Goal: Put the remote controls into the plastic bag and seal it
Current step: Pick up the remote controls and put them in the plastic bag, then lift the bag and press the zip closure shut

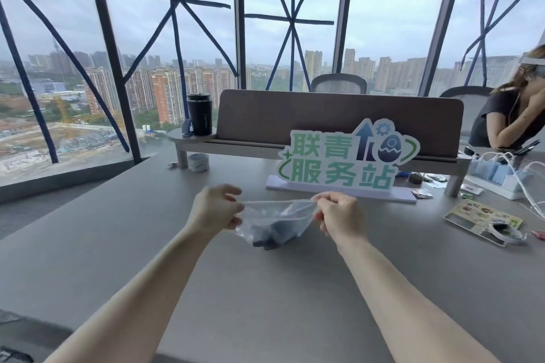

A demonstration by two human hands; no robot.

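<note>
A clear plastic bag (274,222) hangs between the two hands, above the grey surface (265,298), its bottom at or just above the top. The left hand (216,209) pinches the bag's left top corner between thumb and fingers, and the right hand (339,214) pinches the right top corner in the same way, so the top edge is stretched almost straight between them. Inside the bag, sagging toward its lower end, lie dark remote controls (272,234) (their number is hard to tell through the crinkled plastic). Whether the mouth is fully sealed cannot be told.

Beyond the hands, a cut-out sign (342,162) with green characters stands upright on the surface in front of a brown desk divider (339,118). At the divider's left end a black tumbler (199,113) stands on a low shelf (194,138), with a small white round container (198,162) under it. On the right lie a printed card (480,219) with a roll of tape (505,231) on it, white cables (519,174), and another person leans on the far side.
</note>
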